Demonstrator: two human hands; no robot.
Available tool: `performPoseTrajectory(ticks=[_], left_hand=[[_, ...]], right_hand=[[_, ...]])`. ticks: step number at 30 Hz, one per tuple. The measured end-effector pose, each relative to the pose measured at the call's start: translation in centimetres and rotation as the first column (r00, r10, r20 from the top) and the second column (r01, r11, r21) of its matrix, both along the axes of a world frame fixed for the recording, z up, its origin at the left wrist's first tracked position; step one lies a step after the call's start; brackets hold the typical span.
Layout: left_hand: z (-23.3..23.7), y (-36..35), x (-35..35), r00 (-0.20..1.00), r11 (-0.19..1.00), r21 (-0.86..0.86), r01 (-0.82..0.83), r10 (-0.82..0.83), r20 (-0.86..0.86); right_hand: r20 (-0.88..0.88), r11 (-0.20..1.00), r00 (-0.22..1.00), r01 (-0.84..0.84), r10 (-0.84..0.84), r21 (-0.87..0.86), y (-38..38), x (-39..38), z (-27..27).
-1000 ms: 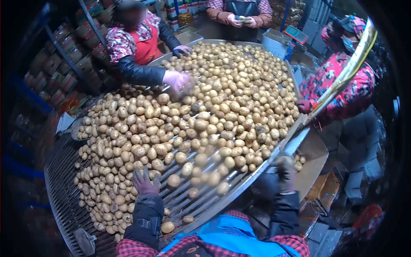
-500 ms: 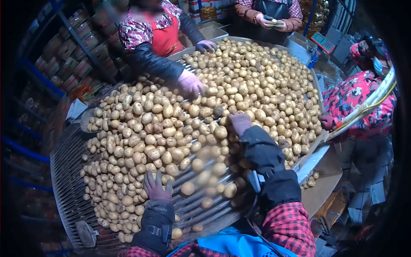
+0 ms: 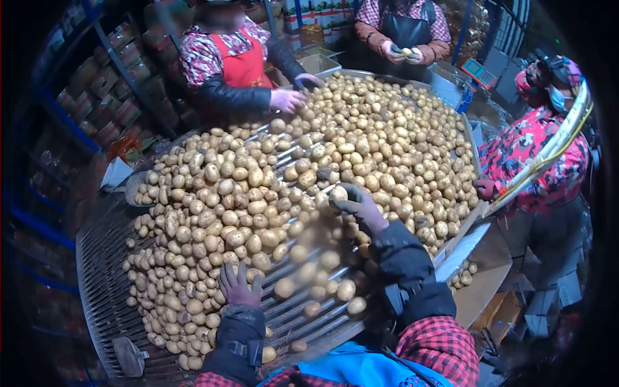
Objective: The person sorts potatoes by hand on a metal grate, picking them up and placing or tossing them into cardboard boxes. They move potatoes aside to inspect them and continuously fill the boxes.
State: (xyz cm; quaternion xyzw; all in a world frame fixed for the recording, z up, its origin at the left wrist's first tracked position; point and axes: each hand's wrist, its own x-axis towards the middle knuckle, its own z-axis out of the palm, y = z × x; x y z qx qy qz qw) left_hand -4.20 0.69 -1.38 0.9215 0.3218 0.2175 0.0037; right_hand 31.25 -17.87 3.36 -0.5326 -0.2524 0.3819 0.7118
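Gloved and spread, my left hand (image 3: 240,286) rests against the near side of a big heap of potatoes (image 3: 200,222), its fingers apart and nothing gripped. My right hand (image 3: 362,209), in a purple-grey glove, is closed round a pale potato (image 3: 338,194) above the middle of the heap. Between my hands, several loose potatoes (image 3: 346,289) lie on the slatted metal table (image 3: 284,322), some blurred by motion. A dark lump (image 3: 324,174) sits among the potatoes just beyond my right hand.
A co-worker in a red apron (image 3: 244,61) stands at the far left with hands by the potatoes. Another person holds a small potato (image 3: 407,51) at the back. A third stands at the right, near a cardboard box (image 3: 493,258). A metal scoop (image 3: 134,188) lies left.
My right hand has lifted and turned, with a potato now in it. My left hand stays nearly still. The red-aproned co-worker's hand has drawn back from the heap's middle.
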Motion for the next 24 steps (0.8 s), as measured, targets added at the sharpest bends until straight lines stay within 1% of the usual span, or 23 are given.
performPoseTrajectory(ticks=[1, 2, 4, 6, 8, 9, 10, 13, 14, 15, 16, 17, 18, 19, 20, 22, 24], left_hand=[[-0.1, 0.0, 0.0, 1.0, 1.0, -0.016, -0.023, 0.022, -0.022], [-0.3, 0.1, -0.1, 1.0, 1.0, 0.001, -0.005, 0.005, -0.003], [0.2, 0.1, 0.0, 1.0, 1.0, 0.011, 0.018, -0.018, 0.012], [-0.8, 0.6, -0.1, 0.998, 0.997, 0.074, 0.034, -0.037, 0.045], [-0.8, 0.6, -0.2, 0.999, 0.998, 0.065, 0.026, -0.028, 0.02], [-1.0, 0.7, -0.3, 1.0, 0.997, 0.07, 0.025, -0.026, 0.012], [-1.2, 0.7, -0.3, 1.0, 0.997, 0.076, 0.024, -0.024, 0.006], [-1.3, 0.6, -0.2, 1.0, 0.997, 0.078, 0.021, -0.02, -0.009], [-1.2, 0.6, -0.3, 1.0, 0.997, 0.073, 0.007, -0.006, -0.011], [-1.3, 0.7, -0.4, 1.0, 0.997, 0.073, 0.001, 0.0, -0.012], [-1.3, 0.7, -0.4, 1.0, 0.997, 0.076, -0.001, 0.002, -0.01], [-1.3, 0.8, -0.4, 1.0, 0.999, 0.05, -0.009, 0.01, -0.021], [-1.3, 0.7, -0.5, 0.999, 1.0, 0.022, -0.016, 0.017, -0.032], [-1.5, 0.8, -0.5, 1.0, 0.999, 0.03, -0.01, 0.011, -0.025], [-1.6, 1.0, -0.5, 1.0, 0.999, 0.033, -0.01, 0.011, -0.018], [-1.6, 0.9, -0.4, 1.0, 0.999, 0.051, 0.001, -0.001, 0.002], [-1.8, 0.9, -0.3, 0.999, 0.997, 0.08, 0.013, -0.015, 0.028]], right_hand=[[-0.266, 0.982, 0.964, 0.023, 0.028, 0.188, -2.1, -2.6, 0.5], [-0.496, 0.927, 0.863, 0.1, 0.101, 0.362, -4.0, -5.2, 1.3], [-0.642, 0.915, 0.75, 0.131, 0.161, 0.382, -6.7, -9.6, 4.3], [-0.689, 0.849, 0.696, 0.226, 0.202, 0.477, -7.5, -12.0, 1.4], [-0.812, 0.742, 0.463, 0.388, 0.355, 0.546, -8.1, -14.5, 4.5], [-0.864, 0.814, 0.484, 0.442, 0.135, 0.375, -8.3, -15.0, 4.9], [-0.849, 0.8, 0.501, 0.432, 0.171, 0.416, -8.8, -15.7, 3.4], [-0.855, 0.806, 0.506, 0.457, 0.111, 0.376, -10.5, -17.0, 3.3], [-0.841, 0.843, 0.541, 0.458, -0.012, 0.283, -11.1, -17.6, 3.5], [-0.827, 0.856, 0.558, 0.458, -0.069, 0.239, -11.5, -17.7, 3.4], [-0.809, 0.868, 0.575, 0.458, -0.124, 0.192, -11.9, -17.9, 3.4], [-0.602, 0.924, 0.746, 0.381, -0.285, 0.034, -12.2, -17.6, 2.6], [-0.326, 0.928, 0.869, 0.343, -0.372, -0.147, -12.3, -17.3, 1.6], [-0.034, 0.898, 0.901, 0.427, -0.432, -0.106, -11.9, -17.6, 0.2], [0.259, 0.845, 0.826, 0.531, -0.5, -0.061, -11.5, -17.8, -1.1], [0.369, 0.82, 0.773, 0.57, -0.516, -0.047, -11.7, -18.4, 0.2], [0.358, 0.874, 0.843, 0.469, -0.402, -0.124, -12.4, -18.5, 0.9]])
